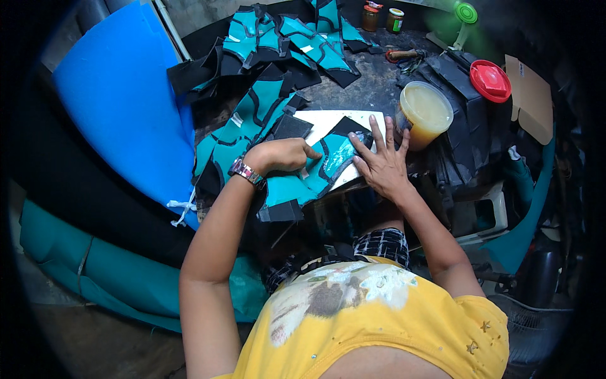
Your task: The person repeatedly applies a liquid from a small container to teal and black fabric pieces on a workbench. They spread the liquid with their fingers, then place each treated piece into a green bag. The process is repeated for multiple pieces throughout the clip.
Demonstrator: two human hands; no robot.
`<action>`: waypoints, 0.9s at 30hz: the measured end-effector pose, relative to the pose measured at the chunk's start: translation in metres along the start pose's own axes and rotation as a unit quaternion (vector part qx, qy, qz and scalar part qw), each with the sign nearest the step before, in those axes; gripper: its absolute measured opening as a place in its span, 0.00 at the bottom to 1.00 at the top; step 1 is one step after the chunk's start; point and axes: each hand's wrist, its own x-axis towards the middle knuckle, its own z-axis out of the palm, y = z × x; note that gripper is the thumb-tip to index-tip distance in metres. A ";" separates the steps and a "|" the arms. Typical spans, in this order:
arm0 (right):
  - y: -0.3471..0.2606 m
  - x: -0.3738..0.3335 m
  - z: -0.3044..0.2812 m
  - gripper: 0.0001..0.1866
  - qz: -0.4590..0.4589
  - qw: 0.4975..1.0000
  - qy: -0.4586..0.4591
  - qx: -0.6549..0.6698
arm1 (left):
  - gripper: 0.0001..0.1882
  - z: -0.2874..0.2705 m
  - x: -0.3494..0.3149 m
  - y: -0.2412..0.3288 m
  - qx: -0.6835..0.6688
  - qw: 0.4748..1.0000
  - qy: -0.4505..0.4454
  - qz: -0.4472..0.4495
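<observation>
Seen from the head camera, a person in a yellow shirt [385, 316] bends over a dark, stained workbench [372, 88]. The left hand [284, 155], a metal watch [247, 172] on its wrist, is curled into a loose fist with the fingertips pressing down on a teal fabric piece edged in black trim [315, 174]; whether the fingers pinch anything cannot be told. The right hand [382, 161] lies flat and open, fingers spread, holding down the upper end of the same piece, where the surface looks glossy. The piece lies partly on a white board [334, 120] at the near edge of the bench, just in front of the person.

Just beyond the right hand's fingertips stands an open clear plastic tub of yellowish paste [426, 112], its red lid [490, 80] resting on black material beside it. A heap of similar teal and black cut pieces [284, 44] is piled across the far left of the bench. A large blue foam sheet [126, 107] leans at the left, and two small jars [382, 19] stand at the far edge.
</observation>
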 end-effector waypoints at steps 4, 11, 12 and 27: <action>-0.018 -0.016 0.016 0.26 -0.100 0.995 0.015 -0.017 | 0.35 0.000 -0.008 0.006 -0.026 0.999 0.015 0.015; -0.038 -0.029 0.001 0.23 -0.019 0.999 -0.013 -0.033 | 0.38 0.010 -0.021 0.014 -0.075 0.996 0.053 -0.022; -0.045 -0.028 -0.005 0.23 -0.016 0.999 -0.029 -0.015 | 0.38 0.012 -0.023 0.014 -0.089 0.994 0.058 -0.036; 0.124 0.054 -0.086 0.37 0.263 0.964 -0.020 -0.009 | 0.44 0.030 0.037 0.004 -0.162 0.955 0.224 0.107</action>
